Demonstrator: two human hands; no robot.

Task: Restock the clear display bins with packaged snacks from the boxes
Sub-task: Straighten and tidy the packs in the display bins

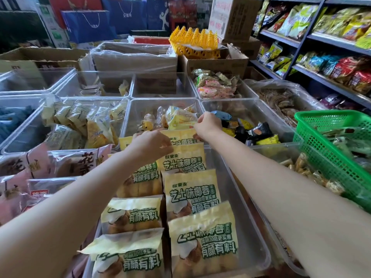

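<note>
Several yellow snack packs with green lettering [191, 190] lie in two overlapping rows inside a clear display bin [248, 209] in front of me. At the far end of the rows, my left hand [149, 145] rests knuckles-up on the rearmost packs, its fingers curled over a pack's top edge. My right hand [207, 125] reaches just past it and pinches the top edge of the farthest yellow pack [183, 138]. The fingertips of both hands are partly hidden.
More clear bins surround this one, holding pale wrapped buns [86, 125], small yellow wrapped snacks [179, 117], dark and yellow packets [259, 133] and pink bags [30, 169]. A green basket [329, 141] stands at right. Cardboard boxes [215, 64] and shelves [321, 43] lie behind.
</note>
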